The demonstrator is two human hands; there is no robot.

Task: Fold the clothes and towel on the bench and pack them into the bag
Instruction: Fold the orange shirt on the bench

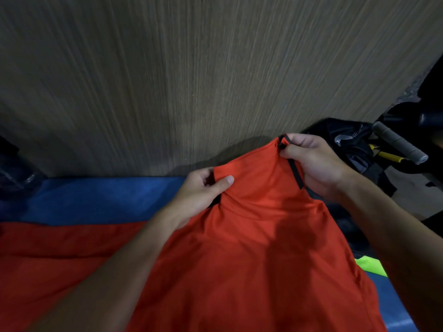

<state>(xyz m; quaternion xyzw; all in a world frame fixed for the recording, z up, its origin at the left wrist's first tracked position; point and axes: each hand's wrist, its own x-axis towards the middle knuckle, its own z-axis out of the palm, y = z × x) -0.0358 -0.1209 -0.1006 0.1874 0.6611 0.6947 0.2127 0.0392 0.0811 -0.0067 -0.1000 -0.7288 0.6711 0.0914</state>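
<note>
Head view shows both hands raised over the blue desk (96, 200), each holding the top edge of an orange garment (251, 248). The left hand (203, 188) pinches a fold of the cloth between thumb and curled fingers. The right hand (314, 161), higher and farther out, is curled round the corner where a narrow black trim (296, 171) runs along the edge.

From that held edge the garment hangs and drapes back toward the person, so its long axis runs from the hands toward the body. More orange cloth lies flat across the desk to the left; whether it is the same piece cannot be told. The fabric looks thin, smooth and limp, with soft creases below the grip. It will likely sag wherever it is unsupported.

A black bag (345, 137) sits just beyond the right hand, against the wood-grain wall (191, 80), so the right hand is the nearer one for packing. Folding looks unfinished, and the garment seems to need laying flat first. A neon yellow-green cloth (370, 267) peeks out under the right forearm.
</note>
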